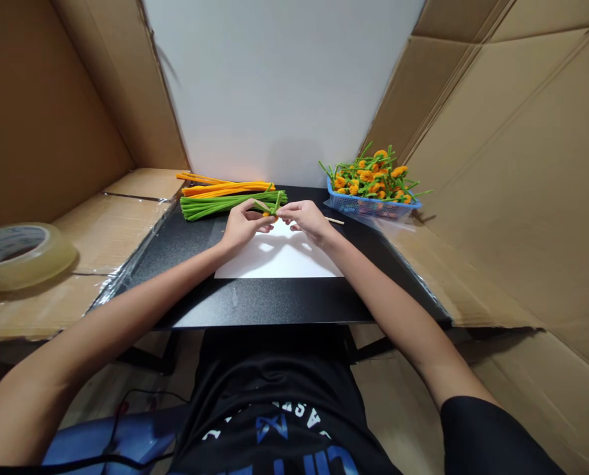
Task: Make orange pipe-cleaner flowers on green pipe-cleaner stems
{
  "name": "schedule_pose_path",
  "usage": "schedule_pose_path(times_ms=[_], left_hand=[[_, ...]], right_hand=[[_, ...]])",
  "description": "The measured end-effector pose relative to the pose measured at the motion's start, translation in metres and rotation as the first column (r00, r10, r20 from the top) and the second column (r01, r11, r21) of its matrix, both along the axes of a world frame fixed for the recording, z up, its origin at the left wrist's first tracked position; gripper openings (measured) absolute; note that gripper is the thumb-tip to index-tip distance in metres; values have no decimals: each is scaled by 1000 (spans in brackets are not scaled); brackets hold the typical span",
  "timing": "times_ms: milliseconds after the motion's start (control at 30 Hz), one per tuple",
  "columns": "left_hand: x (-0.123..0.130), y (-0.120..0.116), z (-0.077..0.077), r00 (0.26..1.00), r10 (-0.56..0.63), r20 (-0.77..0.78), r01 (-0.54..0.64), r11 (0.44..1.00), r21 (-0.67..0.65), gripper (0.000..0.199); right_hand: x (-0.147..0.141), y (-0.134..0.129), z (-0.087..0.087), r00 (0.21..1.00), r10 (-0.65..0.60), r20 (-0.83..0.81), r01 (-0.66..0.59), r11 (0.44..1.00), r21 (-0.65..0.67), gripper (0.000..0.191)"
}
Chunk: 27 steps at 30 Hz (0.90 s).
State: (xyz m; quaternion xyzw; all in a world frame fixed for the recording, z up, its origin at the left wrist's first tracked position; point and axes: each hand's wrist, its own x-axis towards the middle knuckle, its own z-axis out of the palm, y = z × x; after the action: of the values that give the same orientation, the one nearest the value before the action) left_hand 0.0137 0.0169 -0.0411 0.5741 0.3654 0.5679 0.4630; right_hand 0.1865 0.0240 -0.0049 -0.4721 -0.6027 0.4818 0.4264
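Note:
Above a white sheet of paper (274,260), both hands meet around a small pipe-cleaner flower (274,212) with orange and green parts. My left hand (245,225) pinches it from the left, its fingers closed on the orange part. From the right, my right hand (306,219) has thumb and fingertips pressed together at the green part. A green end sticks up between the hands. Fingers hide much of the piece. Just behind my left hand lie a bundle of green pipe cleaners (210,206) and a bundle of orange pipe cleaners (225,189).
A blue basket (373,206) heaped with orange and green pipe-cleaner flowers (368,177) stands at the back right. A thin light stick (334,220) lies by my right hand. On the left cardboard rests a roll of clear tape (24,256). Cardboard walls (522,145) flank the black table (195,297).

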Motion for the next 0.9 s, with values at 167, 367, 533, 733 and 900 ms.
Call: schedule_pose_path(times_ms=[167, 367, 533, 733, 900], left_hand=[[0, -2, 3, 999, -50, 1, 50, 996, -78, 46], [-1, -3, 3, 999, -43, -14, 42, 997, -58, 46], [-2, -1, 2, 998, -48, -35, 48, 999, 4, 46], [-2, 2, -1, 996, -60, -71, 60, 998, -8, 52], [-3, -1, -1, 968, 9, -250, 40, 981, 189, 42]], right_hand=[[0, 5, -3, 999, 3, 52, -8, 997, 81, 8], [-1, 6, -5, 994, -13, 110, -7, 983, 182, 9], [-1, 3, -5, 1000, 15, 24, -17, 993, 119, 11], [5, 7, -5, 994, 78, 70, -92, 972, 215, 22], [7, 11, -4, 983, 101, 151, -130, 971, 199, 19]])
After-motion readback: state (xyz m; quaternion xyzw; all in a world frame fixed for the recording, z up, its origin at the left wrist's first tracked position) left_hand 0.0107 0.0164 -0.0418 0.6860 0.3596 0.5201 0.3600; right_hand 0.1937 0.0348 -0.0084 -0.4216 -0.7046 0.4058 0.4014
